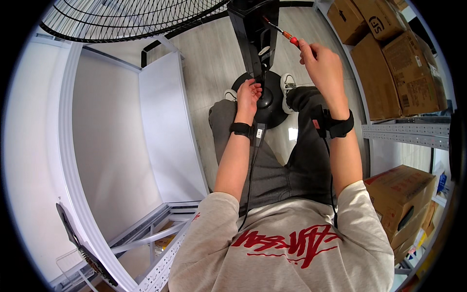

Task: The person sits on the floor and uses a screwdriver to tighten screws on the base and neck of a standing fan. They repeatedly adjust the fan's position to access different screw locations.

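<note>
In the head view, a screwdriver [281, 31] with an orange-red handle is gripped in the right hand [321, 61], whose fingers are closed around the handle near the top of the picture. The tool's dark shaft is slanted up and to the left, and its tip is set against the black upright housing [253, 34] of a standing fan. The left hand [249, 93] is wrapped around the fan's black pole [263, 80], just above the round black base [269, 104] that is seen on the pale wood floor [209, 53]. The base is flanked by two white shoes [287, 83], and grey trousers are seen on either side of it. A black band is worn on each wrist, and a cable is run from each band down toward the body. The fan's wire grille [131, 19] is spread across the upper left. White shelf panels [165, 126] are seen to the left, and brown cardboard boxes [399, 63] are stacked on metal shelving to the right.
</note>
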Demonstrator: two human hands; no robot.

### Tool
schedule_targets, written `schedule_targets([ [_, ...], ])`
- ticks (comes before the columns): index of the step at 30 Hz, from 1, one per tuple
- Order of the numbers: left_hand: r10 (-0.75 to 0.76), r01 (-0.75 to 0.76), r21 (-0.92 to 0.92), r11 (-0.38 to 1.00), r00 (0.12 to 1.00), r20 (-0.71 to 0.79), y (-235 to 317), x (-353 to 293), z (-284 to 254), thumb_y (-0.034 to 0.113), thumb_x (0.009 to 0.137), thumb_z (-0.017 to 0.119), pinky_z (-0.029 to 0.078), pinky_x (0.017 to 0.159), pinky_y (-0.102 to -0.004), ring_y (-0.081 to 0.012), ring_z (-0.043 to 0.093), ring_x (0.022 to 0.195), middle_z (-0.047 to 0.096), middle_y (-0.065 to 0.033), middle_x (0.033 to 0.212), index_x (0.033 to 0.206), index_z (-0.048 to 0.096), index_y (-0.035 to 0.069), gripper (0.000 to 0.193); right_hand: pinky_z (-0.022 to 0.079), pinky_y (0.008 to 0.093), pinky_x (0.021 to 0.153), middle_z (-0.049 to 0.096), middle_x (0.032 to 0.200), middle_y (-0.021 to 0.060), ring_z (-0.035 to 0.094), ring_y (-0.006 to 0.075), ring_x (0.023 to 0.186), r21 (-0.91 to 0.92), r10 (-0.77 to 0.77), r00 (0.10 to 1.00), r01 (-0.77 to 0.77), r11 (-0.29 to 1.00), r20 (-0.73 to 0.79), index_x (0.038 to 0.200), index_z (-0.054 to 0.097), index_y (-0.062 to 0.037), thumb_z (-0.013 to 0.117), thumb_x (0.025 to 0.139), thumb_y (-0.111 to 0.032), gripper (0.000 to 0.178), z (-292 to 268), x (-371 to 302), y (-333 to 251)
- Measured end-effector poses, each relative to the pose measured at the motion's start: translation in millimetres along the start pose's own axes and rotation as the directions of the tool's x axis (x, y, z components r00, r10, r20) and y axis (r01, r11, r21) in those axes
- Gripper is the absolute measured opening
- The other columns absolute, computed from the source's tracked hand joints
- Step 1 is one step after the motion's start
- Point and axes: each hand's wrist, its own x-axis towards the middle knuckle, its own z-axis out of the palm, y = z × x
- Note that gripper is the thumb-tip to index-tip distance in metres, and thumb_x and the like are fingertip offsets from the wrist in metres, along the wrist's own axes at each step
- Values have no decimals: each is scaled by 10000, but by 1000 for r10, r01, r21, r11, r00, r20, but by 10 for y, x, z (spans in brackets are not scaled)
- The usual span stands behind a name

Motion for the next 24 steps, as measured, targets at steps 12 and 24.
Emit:
schedule_targets([
  [12,-13,11,-32,999,999,-36,0,7,14,266,978,481,471,609,-275,-174,586,689,625,-108,839,1113,546,16,292,484,418,634,651,736,186,637,364,704,43,-159,967,170,984,-200,924,640,32,623,889,-378,413,28,-88,-12],
  [24,-12,12,-15,1000,1000,-21,20,-11,18,251,981,462,479,640,-288,-185,584,727,620,-111,866,1130,532,6,295,484,417,621,641,690,183,632,366,674,26,-257,932,273,962,-254,844,653,28,615,897,-360,393,60,-96,13],
])
